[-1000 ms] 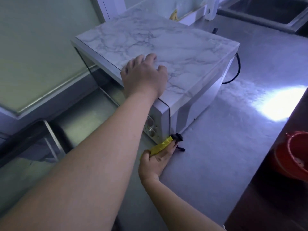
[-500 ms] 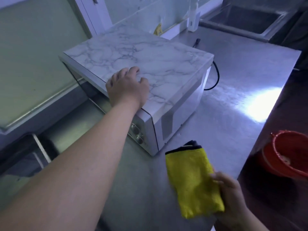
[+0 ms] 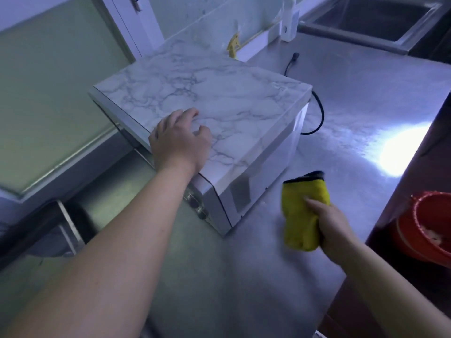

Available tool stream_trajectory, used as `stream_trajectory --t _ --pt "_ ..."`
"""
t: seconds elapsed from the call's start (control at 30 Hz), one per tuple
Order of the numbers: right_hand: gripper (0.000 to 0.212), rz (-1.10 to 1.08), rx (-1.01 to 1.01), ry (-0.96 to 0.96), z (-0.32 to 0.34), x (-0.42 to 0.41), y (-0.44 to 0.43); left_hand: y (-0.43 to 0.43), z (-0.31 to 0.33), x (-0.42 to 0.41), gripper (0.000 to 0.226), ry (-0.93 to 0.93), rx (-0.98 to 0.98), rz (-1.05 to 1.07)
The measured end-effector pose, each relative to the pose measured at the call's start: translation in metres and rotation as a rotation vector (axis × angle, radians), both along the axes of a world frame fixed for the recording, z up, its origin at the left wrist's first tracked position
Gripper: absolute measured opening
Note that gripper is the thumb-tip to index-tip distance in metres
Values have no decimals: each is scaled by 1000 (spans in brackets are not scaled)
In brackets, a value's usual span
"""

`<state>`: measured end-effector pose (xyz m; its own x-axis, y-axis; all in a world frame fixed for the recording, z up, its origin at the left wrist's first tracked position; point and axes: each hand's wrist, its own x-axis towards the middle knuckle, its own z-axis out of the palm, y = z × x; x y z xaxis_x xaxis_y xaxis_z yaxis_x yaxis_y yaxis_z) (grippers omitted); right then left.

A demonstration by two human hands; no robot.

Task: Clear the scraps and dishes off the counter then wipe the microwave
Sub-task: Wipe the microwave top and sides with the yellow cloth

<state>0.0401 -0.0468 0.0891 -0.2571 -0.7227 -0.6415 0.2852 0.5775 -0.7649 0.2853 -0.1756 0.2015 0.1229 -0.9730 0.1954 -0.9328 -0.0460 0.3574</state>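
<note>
- Our right fingers point(image 3: 314, 203) curl around a yellow cloth point(image 3: 302, 213), with the thumb pressed on its front; the right hand point(image 3: 333, 224) grips it folded, above the counter point(image 3: 244, 276).
- The cloth has a dark edge at its top end and sits just beside the near right corner of the microwave point(image 3: 207, 103), apart from it.
- Our left fingers point(image 3: 188, 117) lie loosely spread and a little bent on the marbled top of the microwave; the left hand point(image 3: 179, 140) rests near its front edge, gripping nothing.
- The microwave stands on the steel counter, its knobs point(image 3: 197, 206) facing left below our left wrist.
- A black cord point(image 3: 317, 118) loops out behind it across the counter.
- Farther back we see a sink point(image 3: 366, 15).
- At the right, below the counter edge, sits a red bucket point(image 3: 424, 228).
</note>
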Motion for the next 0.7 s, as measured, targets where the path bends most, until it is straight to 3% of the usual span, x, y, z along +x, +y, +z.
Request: stream_trajectory --t 0.07,0.1,0.13,0.23,0.33,0.4,0.53,0.7 --pt "40 192 -101 576 -6 -18 -22 -1 0 0 48 1 1 1" --pt "48 296 -116 777 -9 -28 -34 0 0 0 48 -2 5 4" --pt "51 324 -109 807 -13 -38 -49 0 -1 1 48 -5 6 6" --pt "42 147 -157 551 -15 -62 -89 0 -2 1 49 6 6 4" --pt "46 -58 -145 433 -31 -59 -119 -1 -3 2 49 18 -4 13" --pt "51 -16 -183 359 -35 -34 -132 -1 -3 2 51 16 -7 18" --pt "92 51 -246 111 -46 7 -138 -2 -3 2 55 14 -5 19" --pt "108 156 -127 -16 -59 40 -96 -2 -2 3 55 29 -7 20"
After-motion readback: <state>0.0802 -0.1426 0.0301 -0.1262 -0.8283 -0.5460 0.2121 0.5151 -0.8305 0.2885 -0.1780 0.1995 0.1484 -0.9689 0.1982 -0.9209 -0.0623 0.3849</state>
